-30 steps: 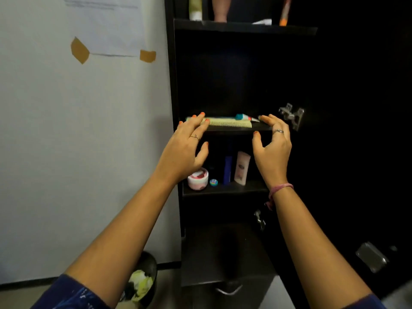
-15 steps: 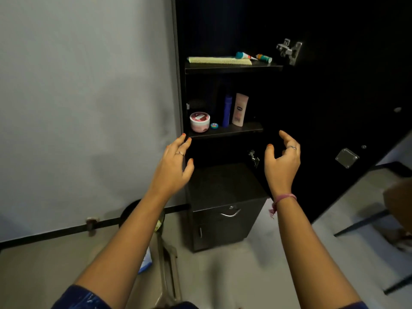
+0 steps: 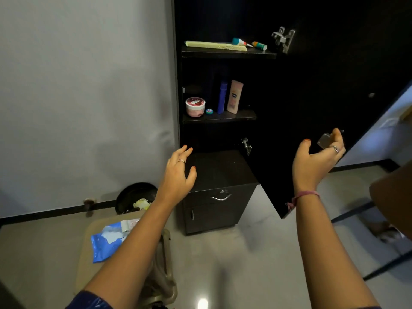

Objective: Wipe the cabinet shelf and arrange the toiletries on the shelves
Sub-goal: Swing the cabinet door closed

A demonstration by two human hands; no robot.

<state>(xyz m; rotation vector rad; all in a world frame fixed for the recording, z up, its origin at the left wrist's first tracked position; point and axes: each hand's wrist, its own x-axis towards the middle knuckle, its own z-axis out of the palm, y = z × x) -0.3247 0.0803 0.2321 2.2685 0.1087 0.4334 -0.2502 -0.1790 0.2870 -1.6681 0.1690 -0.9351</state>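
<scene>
At centre frame, both hands, left hand (image 3: 178, 175) and right hand (image 3: 316, 161), hang spread and empty; arranging looks complete, so closing the black cabinet door (image 3: 334, 90) likely follows.

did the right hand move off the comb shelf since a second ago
Yes. The right hand has dropped from the comb shelf and now sits below the lower shelf, rightward by the door handle.

Your left hand (image 3: 178, 175) raised, fingers loosely spread, empty, your right hand (image 3: 316, 159) raised further right, fingers curled, empty
</scene>
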